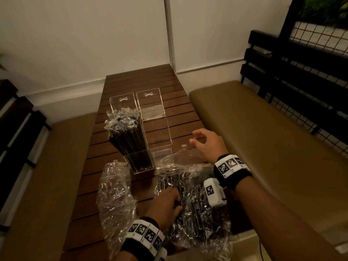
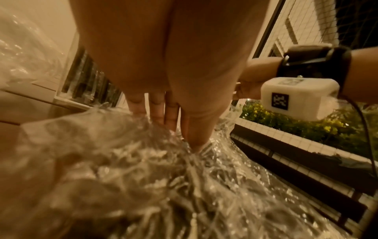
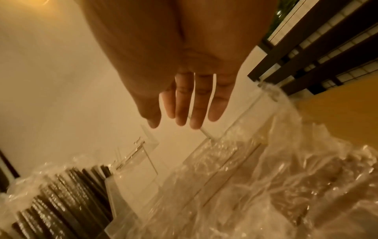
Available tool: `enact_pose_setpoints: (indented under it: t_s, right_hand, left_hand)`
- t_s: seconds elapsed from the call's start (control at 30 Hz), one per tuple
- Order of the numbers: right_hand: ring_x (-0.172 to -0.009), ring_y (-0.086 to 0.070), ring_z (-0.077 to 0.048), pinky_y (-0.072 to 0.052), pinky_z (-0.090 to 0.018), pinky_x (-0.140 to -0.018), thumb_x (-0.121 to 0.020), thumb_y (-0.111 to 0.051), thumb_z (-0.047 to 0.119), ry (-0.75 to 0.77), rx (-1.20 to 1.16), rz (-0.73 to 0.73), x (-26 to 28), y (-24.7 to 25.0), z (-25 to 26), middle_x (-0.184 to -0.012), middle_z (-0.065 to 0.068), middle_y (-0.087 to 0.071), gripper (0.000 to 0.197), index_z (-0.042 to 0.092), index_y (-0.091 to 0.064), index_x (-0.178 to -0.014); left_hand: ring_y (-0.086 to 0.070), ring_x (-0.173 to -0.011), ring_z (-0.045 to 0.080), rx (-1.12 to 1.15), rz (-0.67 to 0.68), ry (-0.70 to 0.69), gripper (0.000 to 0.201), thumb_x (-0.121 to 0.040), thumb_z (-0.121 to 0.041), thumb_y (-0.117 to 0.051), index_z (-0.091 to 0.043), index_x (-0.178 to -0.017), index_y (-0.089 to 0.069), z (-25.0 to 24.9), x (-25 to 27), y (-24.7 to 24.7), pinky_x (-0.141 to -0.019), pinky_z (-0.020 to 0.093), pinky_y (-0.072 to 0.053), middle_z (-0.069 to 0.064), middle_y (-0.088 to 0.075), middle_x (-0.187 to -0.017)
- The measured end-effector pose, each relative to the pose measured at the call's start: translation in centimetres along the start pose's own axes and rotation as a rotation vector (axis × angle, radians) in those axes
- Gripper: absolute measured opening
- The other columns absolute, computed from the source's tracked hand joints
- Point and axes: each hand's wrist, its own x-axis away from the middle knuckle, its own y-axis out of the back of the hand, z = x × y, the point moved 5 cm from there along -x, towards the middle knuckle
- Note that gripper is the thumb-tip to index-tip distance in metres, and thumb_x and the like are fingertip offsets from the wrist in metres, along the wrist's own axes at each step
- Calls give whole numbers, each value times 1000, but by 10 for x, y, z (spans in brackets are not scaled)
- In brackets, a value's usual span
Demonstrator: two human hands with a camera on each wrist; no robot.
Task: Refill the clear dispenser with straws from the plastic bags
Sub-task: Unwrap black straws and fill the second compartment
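Observation:
The clear dispenser (image 1: 150, 117) lies on the slatted wooden table (image 1: 150, 80) with two compartments. Its left compartment holds wrapped black straws (image 1: 128, 136); the right compartment (image 1: 160, 140) is bare. A crinkled plastic bag of black straws (image 1: 192, 204) lies at the table's near edge. My left hand (image 1: 165, 202) rests on it, and its straight fingers (image 2: 163, 113) push into the plastic (image 2: 163, 186). My right hand (image 1: 205, 142) hovers above the bag's far end, beside the dispenser, holding nothing; its fingers (image 3: 184, 110) are spread and relaxed over the dispenser (image 3: 214, 161).
An emptied plastic bag (image 1: 114, 194) lies at the near left of the table. Tan cushioned benches flank the table on the right (image 1: 263, 129) and the left (image 1: 37, 176). A dark slatted backrest (image 1: 291, 72) stands at the far right, and a pale wall is behind.

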Motion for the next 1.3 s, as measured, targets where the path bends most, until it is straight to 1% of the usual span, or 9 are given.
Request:
enact_pose_setpoints:
  t_s: [0.2, 0.43, 0.67, 0.8, 0.93, 1.03, 1.1, 1.23, 1.3]
  right_hand:
    - [-104, -57, -20, -48, -32, -87, -94, -59, 36, -411, 21, -114, 51, 22, -69, -127, -5, -56, 33, 22, -54, -123]
    - [-119, -57, -28, -46, -41, -102, -82, -63, 63, -642, -19, 203, 101, -23, -95, -138, -8, -54, 77, 16, -42, -139]
    - [-127, -53, -22, -47, -43, -103, -57, -77, 70, -489, -292, 200, 101, -47, -74, -144, -1, -51, 109, 31, -30, -147]
    - [-124, -53, -10, -47, -40, -104, -61, -84, 58, -262, -460, 117, 96, -28, -30, -135, 13, -54, 98, 41, -33, -143]
    - [-128, -48, -4, -42, -33, -104, -52, -83, 69, -35, -440, -2, 100, -2, 5, -139, 19, -50, 113, 39, -27, -145]
    - [-128, -49, -2, -39, -16, -102, -44, -83, 75, -43, -334, -32, 109, -7, -5, -134, 20, -52, 119, 27, -39, -144]
    - [-126, -52, -6, -43, -23, -104, -41, -88, 70, -101, -360, -22, 116, -17, -20, -131, 15, -57, 115, 24, -46, -138]
    - [-117, -52, -8, -41, -24, -94, -41, -96, 45, -189, -443, 34, 128, -31, -28, -116, 26, -50, 97, 47, -36, -118]
    - [-122, -50, -10, -41, -30, -99, -35, -93, 58, -173, -457, 0, 126, -29, -28, -126, 20, -50, 117, 44, -30, -133]
  left_hand:
    - [-47, -103, 12, 145, -379, 298, 24, -91, -29, -62, -20, -110, -50, 28, -2, 28, -90, 26, -45, -4, -46, -112]
    - [-55, -120, 26, 509, -133, 496, 75, -87, -43, -67, -16, -144, -28, 48, -19, 2, -99, 39, -49, 4, -48, -138]
    - [-63, -104, 7, 591, -90, 315, 53, -79, -50, -71, -33, -125, -52, 19, -30, 8, -80, 22, -51, -10, -64, -120]
    - [-52, -119, 4, 605, -146, 59, 66, -75, -54, -73, -43, -133, -42, -17, -22, 37, -101, 35, -47, -14, -51, -131]
    - [-57, -123, 8, 884, -201, -97, 66, -79, -40, -78, -51, -129, -37, -46, -3, 71, -98, 36, -51, -15, -57, -132]
    - [-64, -116, 18, 985, -177, -86, 66, -78, -24, -82, -40, -125, -40, -40, 1, 70, -92, 43, -55, -5, -63, -126]
    - [-63, -117, 24, 987, -135, 2, 68, -73, -31, -85, -38, -125, -41, -28, 3, 58, -93, 53, -53, -1, -64, -126]
    - [-57, -123, 12, 793, -98, 51, 69, -74, -45, -81, -49, -128, -39, -8, 3, 36, -96, 40, -54, -9, -55, -135]
    - [-57, -120, 5, 772, -90, 23, 56, -81, -40, -76, -51, -125, -42, -6, 2, 33, -92, 30, -56, -12, -55, -133]
